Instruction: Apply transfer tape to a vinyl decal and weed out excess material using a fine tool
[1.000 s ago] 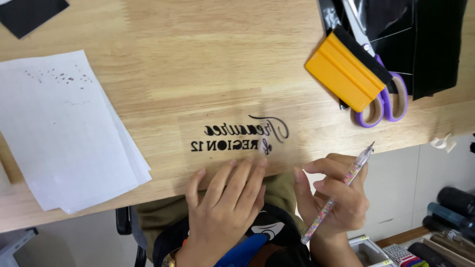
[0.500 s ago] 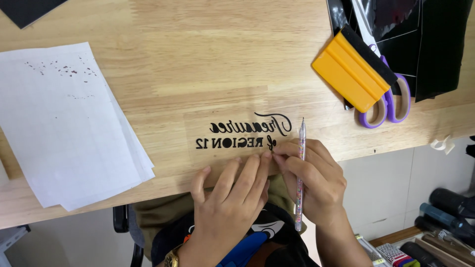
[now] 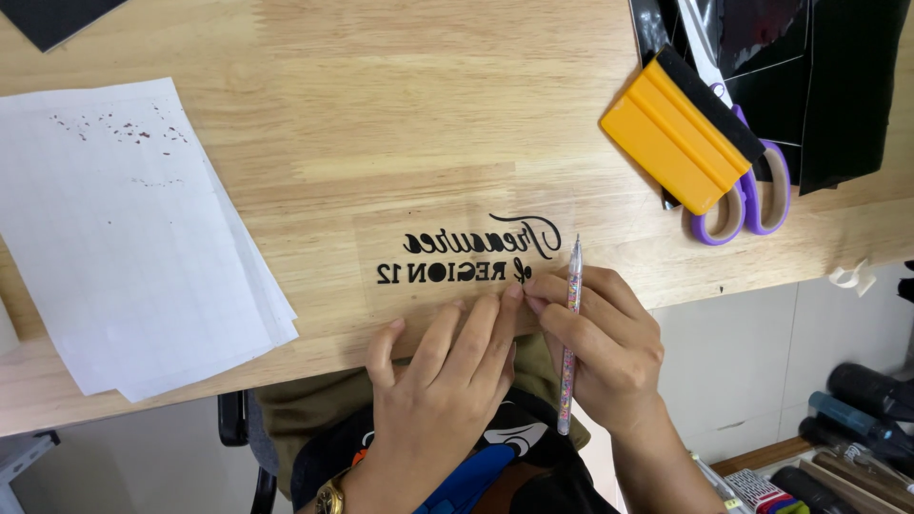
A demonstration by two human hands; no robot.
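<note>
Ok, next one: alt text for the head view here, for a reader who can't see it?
Two hands work at the near edge of a clear film with black mirrored lettering on a wooden table: the left hand presses on it, the right hand holds a glittery pen tool. White paper sheets lie left; a yellow squeegee and purple scissors right.
</note>
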